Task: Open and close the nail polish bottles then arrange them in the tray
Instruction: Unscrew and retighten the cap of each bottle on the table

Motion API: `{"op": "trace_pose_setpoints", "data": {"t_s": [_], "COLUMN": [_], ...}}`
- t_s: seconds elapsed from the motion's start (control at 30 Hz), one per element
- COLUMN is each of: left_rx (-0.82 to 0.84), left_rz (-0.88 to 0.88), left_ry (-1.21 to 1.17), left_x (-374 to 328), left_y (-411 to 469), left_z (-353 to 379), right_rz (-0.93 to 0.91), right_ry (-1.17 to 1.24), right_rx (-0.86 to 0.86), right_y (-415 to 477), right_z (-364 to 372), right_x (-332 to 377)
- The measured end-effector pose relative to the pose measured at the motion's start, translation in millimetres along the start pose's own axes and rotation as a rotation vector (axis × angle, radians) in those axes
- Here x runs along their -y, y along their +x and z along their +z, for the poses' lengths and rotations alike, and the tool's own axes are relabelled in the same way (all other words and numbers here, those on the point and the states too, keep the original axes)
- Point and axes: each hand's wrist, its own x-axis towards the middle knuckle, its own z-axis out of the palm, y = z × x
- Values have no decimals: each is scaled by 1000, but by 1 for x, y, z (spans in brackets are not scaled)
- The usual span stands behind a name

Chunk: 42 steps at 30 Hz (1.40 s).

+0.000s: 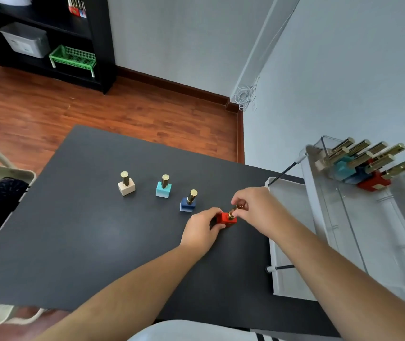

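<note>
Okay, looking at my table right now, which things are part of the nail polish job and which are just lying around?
Job: red bottle held by left hand and right hand; blue bottle; turquoise bottle; cream bottle; clear tray.

Lying about: green basket, grey bin, black shelf.

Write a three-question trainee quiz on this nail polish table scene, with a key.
1. True or false: the left hand steadies the red bottle by its body.
2. Which part of the red bottle do the right hand fingers pinch? A) base B) gold cap C) label
3. How many bottles stand untouched on the black table?

Key:
1. True.
2. B, the gold cap.
3. Three: the cream bottle, the turquoise bottle and the blue bottle.
</note>
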Motion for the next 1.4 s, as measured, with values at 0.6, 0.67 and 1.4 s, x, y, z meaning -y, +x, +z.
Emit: {"op": "trace_pose_setpoints", "data": {"t_s": [0.6,0.67,1.4], "left_rx": [-22,-32,-26], "left_rz": [53,51,50], "left_ry": [22,24,34], "left_x": [3,4,1], "left_y": [-1,0,-1], "left_z": [1,1,0], "right_rz": [-7,-21,61], "right_ry": [33,-13,-60], "right_rx": [27,19,-87], "right_y": [-9,-8,-7], "right_z": [-5,-3,4], "right_x": [-7,-9,-7]}}
